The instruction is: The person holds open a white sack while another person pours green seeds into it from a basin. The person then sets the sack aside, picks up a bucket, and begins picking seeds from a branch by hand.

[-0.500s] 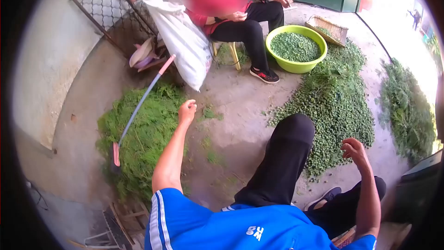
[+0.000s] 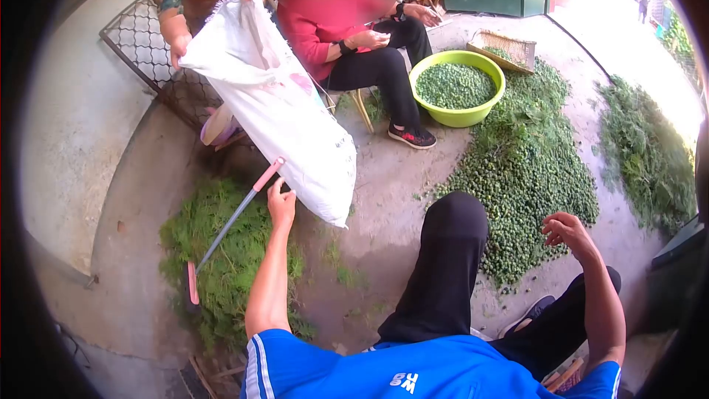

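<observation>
My left hand (image 2: 281,207) reaches forward, fingers apart, right beside the lower edge of a big white woven sack (image 2: 314,159). Just above its fingertips is the pink grip of a long-handled broom (image 2: 235,216), which leans over a pile of feathery green sprigs (image 2: 221,251). Another person's hands (image 2: 179,48) hold the sack up by its top, and it slants down toward me. My right hand (image 2: 567,233), loosely bent with nothing visible in it, hovers at the edge of a heap of small round green fruits (image 2: 521,185).
A seated person in red (image 2: 310,37) is beside a lime-green basin (image 2: 458,116) of the same fruits. Behind it sits a woven basket (image 2: 509,50). More green sprigs (image 2: 646,155) lie at the right. A metal lattice (image 2: 144,37) leans at the back left.
The sack has come closer to me and lower, and the person holding it shows more. My left hand has shifted slightly left and down, nearer the broom grip. My right hand barely moved.
</observation>
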`<action>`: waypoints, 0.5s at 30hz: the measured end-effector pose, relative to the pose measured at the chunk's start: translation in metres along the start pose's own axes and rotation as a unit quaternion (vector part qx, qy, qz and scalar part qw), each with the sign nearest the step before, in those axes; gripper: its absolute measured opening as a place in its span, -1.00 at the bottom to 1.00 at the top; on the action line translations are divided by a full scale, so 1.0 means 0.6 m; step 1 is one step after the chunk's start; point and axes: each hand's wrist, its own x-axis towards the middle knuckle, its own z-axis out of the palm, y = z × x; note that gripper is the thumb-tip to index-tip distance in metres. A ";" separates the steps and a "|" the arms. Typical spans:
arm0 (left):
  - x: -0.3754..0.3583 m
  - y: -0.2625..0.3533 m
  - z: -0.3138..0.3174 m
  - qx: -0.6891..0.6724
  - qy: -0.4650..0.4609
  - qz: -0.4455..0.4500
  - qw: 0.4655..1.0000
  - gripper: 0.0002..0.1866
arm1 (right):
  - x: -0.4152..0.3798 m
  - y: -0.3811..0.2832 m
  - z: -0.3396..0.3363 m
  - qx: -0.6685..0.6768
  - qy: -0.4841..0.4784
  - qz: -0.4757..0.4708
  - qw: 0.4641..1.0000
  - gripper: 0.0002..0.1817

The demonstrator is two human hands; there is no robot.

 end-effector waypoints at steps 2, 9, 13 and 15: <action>-0.008 0.080 -0.033 -0.032 0.003 0.087 0.996 -0.57 | 0.001 0.002 -0.001 -0.003 -0.002 -0.001 1.000 -0.73; 0.042 0.183 -0.098 -0.393 0.027 -0.196 0.898 -0.18 | 0.014 0.009 0.010 -0.032 -0.038 -0.014 0.999 -0.74; 0.131 0.178 -0.048 -0.440 0.027 -0.308 0.843 -0.08 | 0.050 -0.067 0.034 -0.061 -0.046 -0.046 0.996 -0.74; 0.190 0.183 -0.017 -0.433 0.035 -0.344 0.832 -0.05 | 0.073 -0.112 0.058 -0.056 -0.049 -0.111 0.991 -0.75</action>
